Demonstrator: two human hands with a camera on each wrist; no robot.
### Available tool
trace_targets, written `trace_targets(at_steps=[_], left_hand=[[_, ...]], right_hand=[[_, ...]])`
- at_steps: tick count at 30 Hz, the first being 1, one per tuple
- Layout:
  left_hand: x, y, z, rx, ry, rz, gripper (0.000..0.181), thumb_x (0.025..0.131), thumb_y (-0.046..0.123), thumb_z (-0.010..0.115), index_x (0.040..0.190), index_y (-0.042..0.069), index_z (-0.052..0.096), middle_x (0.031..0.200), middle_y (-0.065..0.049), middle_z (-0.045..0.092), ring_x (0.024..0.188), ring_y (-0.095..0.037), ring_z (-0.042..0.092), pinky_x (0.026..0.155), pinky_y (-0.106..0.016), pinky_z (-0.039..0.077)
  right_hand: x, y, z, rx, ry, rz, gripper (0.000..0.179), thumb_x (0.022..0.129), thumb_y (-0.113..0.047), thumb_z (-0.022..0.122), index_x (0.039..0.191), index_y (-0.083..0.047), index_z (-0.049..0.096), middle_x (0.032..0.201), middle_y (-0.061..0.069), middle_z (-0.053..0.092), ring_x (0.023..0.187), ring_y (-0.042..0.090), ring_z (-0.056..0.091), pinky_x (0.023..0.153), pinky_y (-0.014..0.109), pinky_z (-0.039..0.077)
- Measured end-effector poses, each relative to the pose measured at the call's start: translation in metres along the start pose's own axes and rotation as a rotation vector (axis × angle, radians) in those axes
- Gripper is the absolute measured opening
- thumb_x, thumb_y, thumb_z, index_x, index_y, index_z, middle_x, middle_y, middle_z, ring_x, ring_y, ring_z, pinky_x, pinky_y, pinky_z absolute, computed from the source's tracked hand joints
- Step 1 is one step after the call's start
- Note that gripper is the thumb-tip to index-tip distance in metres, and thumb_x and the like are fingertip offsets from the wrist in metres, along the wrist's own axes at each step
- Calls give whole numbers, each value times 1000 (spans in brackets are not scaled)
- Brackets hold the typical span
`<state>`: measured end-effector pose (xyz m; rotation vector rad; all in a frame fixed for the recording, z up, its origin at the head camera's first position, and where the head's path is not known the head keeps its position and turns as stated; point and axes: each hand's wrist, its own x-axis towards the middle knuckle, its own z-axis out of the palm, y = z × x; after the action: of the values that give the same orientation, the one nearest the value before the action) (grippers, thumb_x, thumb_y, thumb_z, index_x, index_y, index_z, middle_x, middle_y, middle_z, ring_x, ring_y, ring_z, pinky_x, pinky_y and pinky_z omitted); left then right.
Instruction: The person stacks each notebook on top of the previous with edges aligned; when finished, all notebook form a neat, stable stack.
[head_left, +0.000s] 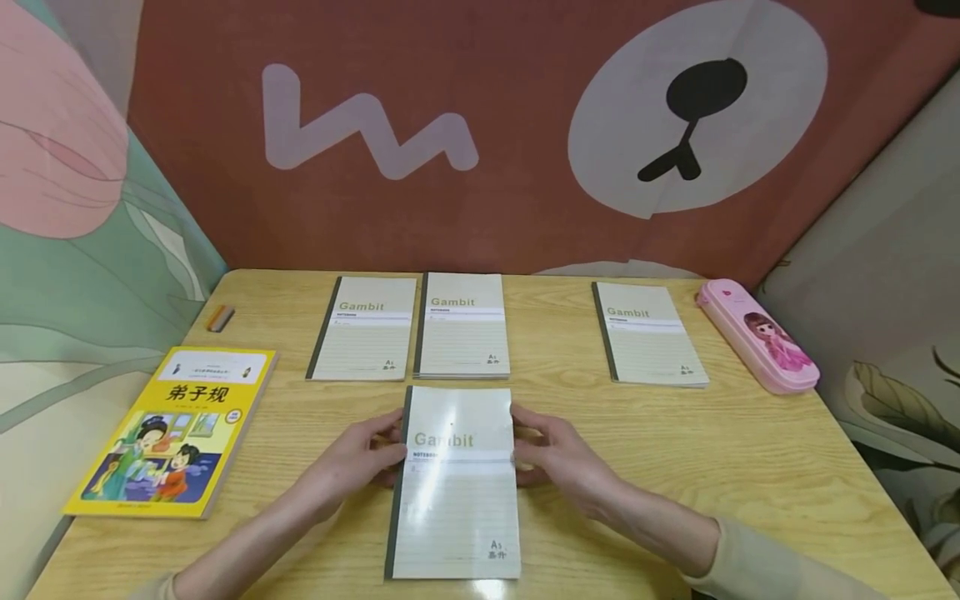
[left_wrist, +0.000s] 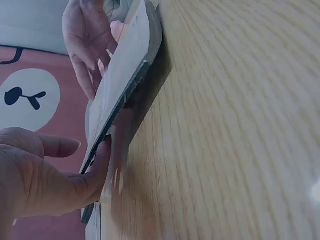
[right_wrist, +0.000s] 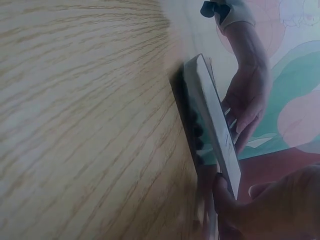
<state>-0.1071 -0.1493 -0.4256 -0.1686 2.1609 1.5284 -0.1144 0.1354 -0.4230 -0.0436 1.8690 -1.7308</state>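
Note:
A cream Gambit notebook (head_left: pixel 457 508) with a dark spine is at the front middle, between both hands. My left hand (head_left: pixel 348 458) grips its spine side, thumb against the edge and other fingers partly hidden. On the opposite long edge my right hand (head_left: pixel 566 458) holds it the same way. In the left wrist view the notebook (left_wrist: pixel 122 75) is tilted, with its near part off the wooden surface; the left thumb (left_wrist: pixel 97 172) touches the spine. The right wrist view shows the right thumb (right_wrist: pixel 227 200) at the notebook's (right_wrist: pixel 212 107) page edge.
Behind lie more Gambit notebooks: one at left (head_left: pixel 363 342), one beside it (head_left: pixel 462 342), which looks stacked, and one at right (head_left: pixel 652 346). A pink pencil case (head_left: pixel 750 333) is far right. A yellow picture book (head_left: pixel 176 442) and a small eraser (head_left: pixel 221 318) are left.

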Motion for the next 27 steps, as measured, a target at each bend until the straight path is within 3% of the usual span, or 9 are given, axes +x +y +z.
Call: trace_targets(at_steps=[6, 11, 14, 19, 24, 27], left_hand=[[2, 3, -5, 80, 5, 45, 69, 95, 9, 67, 158, 6, 39, 117, -15, 63, 95, -18, 63, 80, -32, 56], [5, 9, -12, 109, -1, 103, 69, 97, 10, 66, 159, 9, 38, 108, -12, 66, 98, -18, 61, 85, -29, 50], [7, 13, -16, 87, -16, 124, 68, 99, 9, 64, 161, 10, 36, 104, -11, 68, 95, -17, 65, 88, -30, 53], [11, 25, -20, -17, -28, 155, 67, 101, 5, 61, 161, 9, 33, 104, -12, 63, 93, -14, 67, 91, -32, 61], [16, 37, -21, -94, -12, 152, 66, 102, 3, 59, 162, 9, 32, 108, -13, 58, 94, -12, 68, 87, -25, 62], [19, 44, -23, -101, 0, 159, 66, 102, 3, 59, 162, 10, 32, 106, -11, 58, 93, -10, 68, 85, -23, 62]], right_hand=[[1, -4, -2, -21, 97, -12, 72, 95, 10, 54, 161, 0, 27, 169, 20, 27, 124, 26, 62, 96, 35, 59], [3, -9, -9, 1, 61, -63, 73, 96, 12, 52, 162, -1, 22, 170, 18, 24, 125, 28, 65, 96, 33, 60], [5, -13, -13, -12, 59, -94, 75, 96, 11, 52, 163, -3, 20, 170, 19, 23, 131, 34, 62, 99, 33, 58], [7, -22, -16, -27, 143, -67, 70, 98, 4, 57, 161, -1, 26, 161, 24, 40, 136, 36, 57, 107, 34, 54], [11, -31, -19, 46, 177, -71, 57, 102, 0, 56, 155, 6, 37, 148, 26, 55, 127, 23, 65, 103, 29, 56], [15, -36, -21, 60, 187, -84, 54, 103, -1, 56, 155, 1, 41, 145, 22, 60, 118, 13, 67, 97, 23, 58]])
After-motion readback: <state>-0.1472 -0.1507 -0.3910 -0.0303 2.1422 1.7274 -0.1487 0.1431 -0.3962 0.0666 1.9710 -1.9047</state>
